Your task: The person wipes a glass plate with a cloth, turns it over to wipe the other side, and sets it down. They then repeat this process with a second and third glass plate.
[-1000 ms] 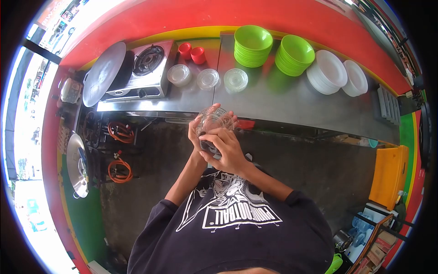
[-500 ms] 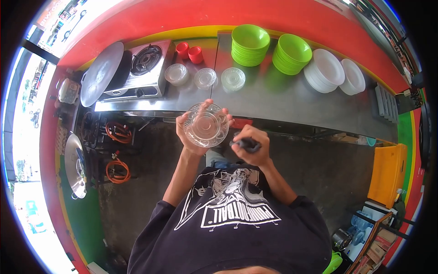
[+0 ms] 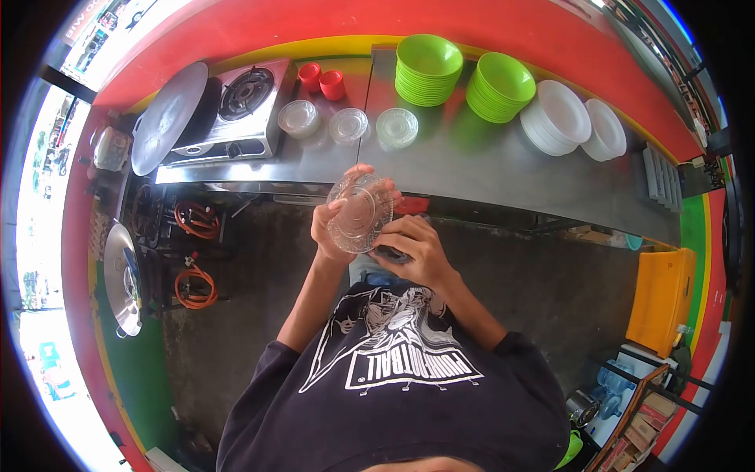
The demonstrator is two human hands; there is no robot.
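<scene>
Nearest in, at six o'clock: black sweatshirt with white printed lettering [image 3: 393, 358], with sleeves pushed up off both forearms.

Just above, dead centre: left hand [image 3: 332, 230] closed round a clear round pressed-glass dish [image 3: 360, 211], with fingers curled behind it and thumb on the near rim. Dish tilted, face toward the camera, held in the air over the dark floor, just short of the table edge.

At four o'clock of the dish, touching its lower rim: right hand [image 3: 421, 253], fist shut on a small dark wad [image 3: 389, 254]. Cloth or sponge, cannot tell which.

Out at nine o'clock, low down: orange coiled hose [image 3: 195, 287], with a shiny round metal lid [image 3: 122, 277] beside it. Over at three o'clock, well apart: yellow plastic crate [image 3: 664, 299].

Further out, across the twelve o'clock side: long grey steel table [image 3: 480, 177].
- Front row, at twelve o'clock of the held dish: three more clear glass dishes [image 3: 348, 124] side by side, each apart from the next.
- Behind those, at eleven: two small red plastic cups [image 3: 321, 80], touching.
- At ten: steel single-burner gas stove [image 3: 236, 106], with a large grey round lid [image 3: 169, 116] leaning over its left side.
- At one o'clock: two stacks of lime-green plastic bowls [image 3: 429, 69], just beside each other.
- At two o'clock: two stacks of white round plates [image 3: 560, 116].

Farthest back: red band with a yellow stripe [image 3: 314, 27] behind the table.
</scene>
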